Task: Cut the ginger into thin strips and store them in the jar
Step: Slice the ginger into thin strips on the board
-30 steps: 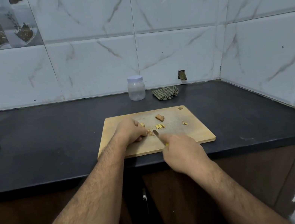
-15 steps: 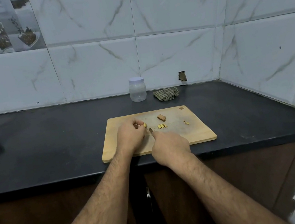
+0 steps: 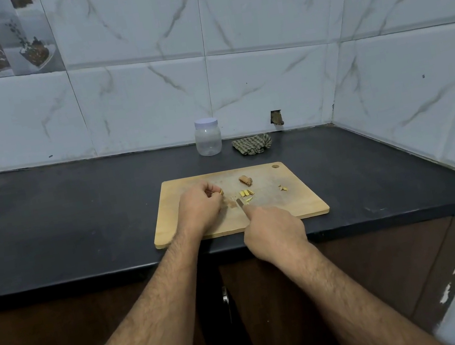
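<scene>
**Two hands at work on a small piece of ginger**

Two hands were seen over the cutting board (image 3: 310, 203). The left hand (image 3: 200, 209) was curled, and a small ginger piece (image 3: 220, 193) was pinched at its fingertips and held down on the wood. The right hand (image 3: 275, 232) was closed round the handle of a knife (image 3: 239, 203), whose short blade showed just ahead of the knuckles, pointed toward the left hand's fingertips.

A few cut yellow strips (image 3: 246, 193) lay just beyond the blade tip. An uncut brown chunk (image 3: 246, 180) sat a little farther ahead of the right hand, and a few loose bits (image 3: 283, 188) lay off to that hand's outer side. The jar (image 3: 208, 137), lid on, stood well ahead of both hands near the wall, with a crumpled cloth (image 3: 252, 145) beside it.

The ginger was judged light, firm and fibrous, likely damp and slippery on cut faces. A hold on its skinned sides, fingertips tucked back from the edge, was judged safest. The thin strips would probably be best gathered in a pinch or scraped together, since single ones could stick or scatter.
</scene>
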Tool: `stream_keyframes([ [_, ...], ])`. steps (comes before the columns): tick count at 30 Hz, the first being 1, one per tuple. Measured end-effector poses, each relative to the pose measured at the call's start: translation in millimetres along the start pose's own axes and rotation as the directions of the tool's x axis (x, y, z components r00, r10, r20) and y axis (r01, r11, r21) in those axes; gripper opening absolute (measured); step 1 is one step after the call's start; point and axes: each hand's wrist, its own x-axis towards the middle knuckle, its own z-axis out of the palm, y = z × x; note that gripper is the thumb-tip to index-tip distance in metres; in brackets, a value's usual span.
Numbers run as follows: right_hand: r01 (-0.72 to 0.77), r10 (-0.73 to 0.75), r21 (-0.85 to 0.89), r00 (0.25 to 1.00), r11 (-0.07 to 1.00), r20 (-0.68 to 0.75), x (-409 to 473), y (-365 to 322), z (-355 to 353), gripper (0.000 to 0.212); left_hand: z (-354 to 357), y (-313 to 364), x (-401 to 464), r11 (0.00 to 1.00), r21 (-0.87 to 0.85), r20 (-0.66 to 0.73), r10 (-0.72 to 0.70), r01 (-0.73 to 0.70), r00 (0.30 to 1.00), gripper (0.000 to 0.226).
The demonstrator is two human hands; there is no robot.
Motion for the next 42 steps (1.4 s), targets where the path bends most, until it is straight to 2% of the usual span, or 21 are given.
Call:
stream_keyframes([
  [8, -0.030, 0.031, 0.046, 0.999, 0.998, -0.015, 5, 20, -12, 0.059, 3, -1, 10, 0.992, 0.123, 0.072, 0.031, -0.039, 0.997, 0.014],
  [12, -0.071, 0.072, 0.060, 0.997, 0.996, -0.015, 12, 32, -13, 0.055, 14, 14, 18, 0.965, 0.225, 0.133, 0.109, -0.137, 0.985, 0.019],
  [16, -0.093, 0.094, 0.067, 0.996, 0.993, -0.003, 17, 41, -13, 0.060, 25, 30, 26, 0.921, 0.307, 0.243, 0.169, -0.241, 0.955, 0.019],
  [21, -0.095, 0.095, 0.076, 0.995, 0.993, 0.009, 22, 47, -14, 0.060, 28, 30, 39, 0.869, 0.421, 0.339, 0.113, -0.258, 0.934, 0.016],
  [30, -0.063, 0.060, 0.078, 0.997, 0.995, 0.041, 29, 41, -13, 0.052, 28, 36, 42, 0.861, 0.437, 0.339, 0.113, -0.262, 0.934, 0.018],
  [33, -0.063, 0.059, 0.093, 0.997, 0.994, 0.051, 29, 41, -13, 0.054, 27, 39, 42, 0.855, 0.452, 0.331, 0.105, -0.255, 0.938, 0.006],
  [37, -0.075, 0.065, 0.149, 0.995, 0.986, 0.073, 30, 42, -14, 0.054, 24, 38, 43, 0.867, 0.432, 0.342, 0.098, -0.249, 0.935, 0.020],
  [42, -0.069, 0.054, 0.186, 0.995, 0.980, 0.084, 31, 42, -14, 0.050, 19, 38, 40, 0.865, 0.433, 0.314, 0.119, -0.254, 0.942, 0.018],
])
